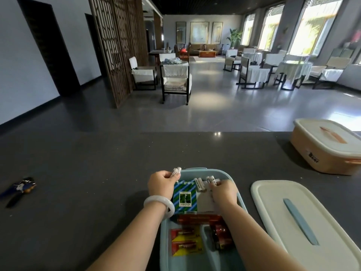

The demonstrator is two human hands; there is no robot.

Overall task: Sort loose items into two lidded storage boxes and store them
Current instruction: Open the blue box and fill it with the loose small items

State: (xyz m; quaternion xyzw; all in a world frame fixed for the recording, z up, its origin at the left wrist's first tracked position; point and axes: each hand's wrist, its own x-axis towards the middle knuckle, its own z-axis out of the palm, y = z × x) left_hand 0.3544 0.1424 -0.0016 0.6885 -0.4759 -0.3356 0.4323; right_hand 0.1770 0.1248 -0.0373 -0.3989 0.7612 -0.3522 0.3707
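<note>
Open blue box (pixel 195 170), lid (pixel 304 227) beside it.
Left hand (pixel 163 183) pinches two white batteries (pixel 176 171); right hand (pixel 224 192) grips loose batteries (pixel 212 180) by a striped packet (pixel 185 196) and red battery packs (pixel 186 242) (peach box (pixel 328 151): lidded).

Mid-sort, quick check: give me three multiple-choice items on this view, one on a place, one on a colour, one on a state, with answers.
1. Where is the loose lid relative to the blue box? A) on the counter to its right B) on top of it C) inside it
2. What colour is the lidded box? A) green B) peach C) black
3. What is the left hand doing? A) resting flat B) hanging empty C) gripping white batteries
Answers: 1A, the lid lies flat beside the box; 2B, its walls are peach; 3C, two battery ends stick out of its grip.
</note>
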